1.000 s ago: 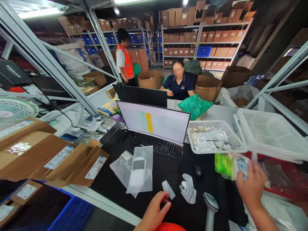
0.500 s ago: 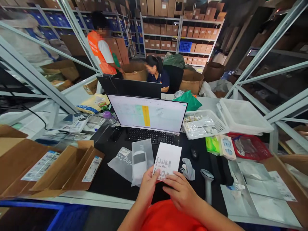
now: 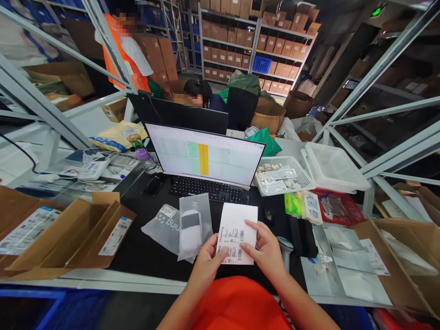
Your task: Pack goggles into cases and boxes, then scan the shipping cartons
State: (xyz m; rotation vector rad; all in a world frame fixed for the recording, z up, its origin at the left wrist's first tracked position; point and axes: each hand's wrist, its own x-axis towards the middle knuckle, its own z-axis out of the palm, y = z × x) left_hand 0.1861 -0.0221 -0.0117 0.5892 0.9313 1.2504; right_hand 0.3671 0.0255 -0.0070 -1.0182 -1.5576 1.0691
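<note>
A sheet of white labels (image 3: 238, 220), printed with barcodes and small text, is held upright between my two hands in front of the monitor. My left hand (image 3: 210, 254) pinches its lower left corner, thumb on the front. On the right edge, my right hand (image 3: 264, 245) grips it with thumb and fingers. Just left of the sheet lies a frosted plastic bag (image 3: 194, 227) with a white and grey item inside. Another printed frosted bag (image 3: 161, 229) lies partly beneath it. The handheld barcode scanner (image 3: 285, 250) stands beside my right wrist, partly hidden by it.
Behind the sheet are a keyboard (image 3: 206, 189) and a monitor (image 3: 202, 153). Open cardboard boxes (image 3: 79, 233) fill the left side. At right are a white basket (image 3: 285, 176), a red tray (image 3: 343, 208) and a mouse (image 3: 268, 214). Two people are beyond the monitors.
My right hand has moved from the sheet's lower edge up to its right edge and now grips it. The camera view has shifted, and the person in orange appears farther left.
</note>
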